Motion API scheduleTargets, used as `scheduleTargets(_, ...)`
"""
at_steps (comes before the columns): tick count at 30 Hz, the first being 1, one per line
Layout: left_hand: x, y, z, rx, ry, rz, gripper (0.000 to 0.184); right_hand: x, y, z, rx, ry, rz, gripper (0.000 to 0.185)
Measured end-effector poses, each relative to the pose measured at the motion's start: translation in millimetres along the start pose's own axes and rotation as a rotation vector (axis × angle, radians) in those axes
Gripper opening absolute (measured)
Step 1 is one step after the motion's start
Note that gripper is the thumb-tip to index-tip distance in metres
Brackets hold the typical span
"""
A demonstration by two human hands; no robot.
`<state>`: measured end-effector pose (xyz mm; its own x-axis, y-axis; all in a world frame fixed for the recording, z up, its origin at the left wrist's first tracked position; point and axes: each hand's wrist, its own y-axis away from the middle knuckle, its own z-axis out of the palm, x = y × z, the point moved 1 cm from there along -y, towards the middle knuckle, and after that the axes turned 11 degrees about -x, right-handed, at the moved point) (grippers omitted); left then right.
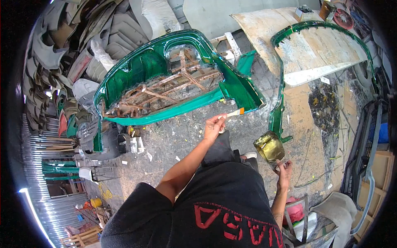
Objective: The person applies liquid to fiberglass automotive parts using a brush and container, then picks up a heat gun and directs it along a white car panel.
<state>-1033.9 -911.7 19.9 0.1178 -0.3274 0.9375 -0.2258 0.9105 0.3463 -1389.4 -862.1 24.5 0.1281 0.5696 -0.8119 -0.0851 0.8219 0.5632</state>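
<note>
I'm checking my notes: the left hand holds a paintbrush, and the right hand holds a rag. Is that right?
Not quite: the right hand holds a shiny gold-coloured container, not a rag, as the head view shows. The left hand does hold a paintbrush.

"Any writing about?"
"Large red lettering point(237, 227) across the dark shirt point(165, 221)."
"Saying what?"
"I can't make out the word with certainty."
"And along its edge?"
"A line of small red print, too tiny to read."
</note>
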Motion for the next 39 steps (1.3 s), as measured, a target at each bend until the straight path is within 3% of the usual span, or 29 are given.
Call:
scheduleTargets(16, 7.0, -154.7, -139.3, 0.237, 0.043, 0.089, 0.022, 2.0, 27.6, 45.3, 0.288, 0.032, 0.049, 0.066)
scheduleTargets(22, 12.0, -200.5, -147.3, 0.053, -0.042, 0.066, 0.029, -8.8, 32.8, 105.0, 0.393, -0.091, 0.009, 0.062)
scheduleTargets(25, 8.2, -210.2, -144.0, -0.128, -0.316, 0.142, 0.030, -5.5, 35.9, 127.1, 0.431, -0.097, 0.015, 0.062)
scheduleTargets(29, 0.3, -220.5, -140.8, -0.199, -0.367, 0.178, 0.029, -1.4, 35.7, 152.4, 0.459, -0.130, 0.003, 0.060)
scheduleTargets(33, 9.8, -219.3, -149.0, -0.209, -0.538, 0.288, 0.029, 6.8, 37.3, 168.0, 0.483, -0.145, 0.017, 0.057)
scheduleTargets(39, 24.6, -206.5, -182.8, -0.153, -0.435, 0.160, 0.031, 9.2, 40.7, 180.2, 0.500, -0.142, 0.030, 0.060)
